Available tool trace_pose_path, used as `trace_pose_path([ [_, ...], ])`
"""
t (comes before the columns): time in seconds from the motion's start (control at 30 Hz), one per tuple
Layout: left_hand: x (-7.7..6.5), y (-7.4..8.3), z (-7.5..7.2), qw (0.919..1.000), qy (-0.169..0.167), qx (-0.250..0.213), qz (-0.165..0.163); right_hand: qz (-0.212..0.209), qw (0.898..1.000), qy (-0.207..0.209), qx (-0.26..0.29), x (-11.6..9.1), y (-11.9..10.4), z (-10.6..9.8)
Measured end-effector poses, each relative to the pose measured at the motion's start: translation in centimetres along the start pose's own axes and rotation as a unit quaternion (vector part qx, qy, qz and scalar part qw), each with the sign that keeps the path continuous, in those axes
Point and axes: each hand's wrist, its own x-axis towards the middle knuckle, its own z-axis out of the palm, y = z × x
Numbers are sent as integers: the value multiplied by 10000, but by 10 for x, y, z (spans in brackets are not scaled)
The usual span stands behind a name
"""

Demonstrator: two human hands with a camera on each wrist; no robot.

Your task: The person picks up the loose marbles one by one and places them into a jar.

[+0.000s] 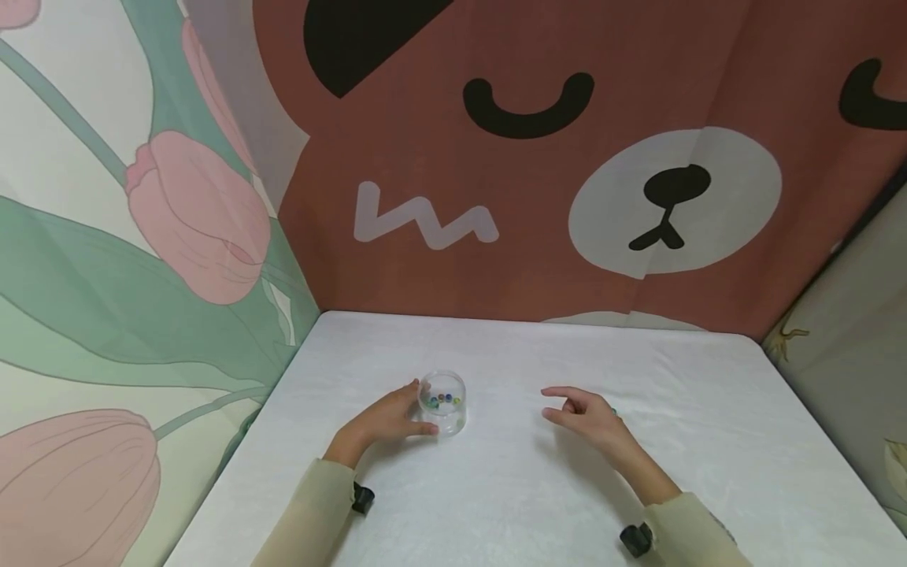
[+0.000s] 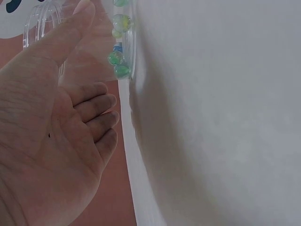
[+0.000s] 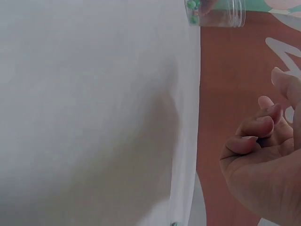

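The left hand holds the clear jar, the right hand holds nothing

The clear jar stands upright on the white table, to the left of the right hand and well apart from it. Several coloured marbles lie at its bottom, and I see no lid on it. The left hand curves partly around its left side, with the thumb and the index finger at the wall; how firm this hold is, I cannot tell. The right hand hangs above the table, its thumb and index finger spread a little and the other fingers loosely bent. A small greenish thing shows near it, perhaps one more marble, but too little is visible to be sure

In my judgement, the step in hand is the steadying of the jar. The next move would call for a quiet left hold, and for a fine pinch of the right fingers if a marble must be taken
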Motion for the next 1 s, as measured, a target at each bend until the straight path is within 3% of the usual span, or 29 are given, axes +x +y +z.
trace_pose_path([
  [0.8,2,-2,2,10000,-41,30,-42,319,9991,279,52,-39,36,-59],
  [1.0,1,-1,0,10000,-49,7,-65,484,9979,325,-294,-44,40,-66],
])
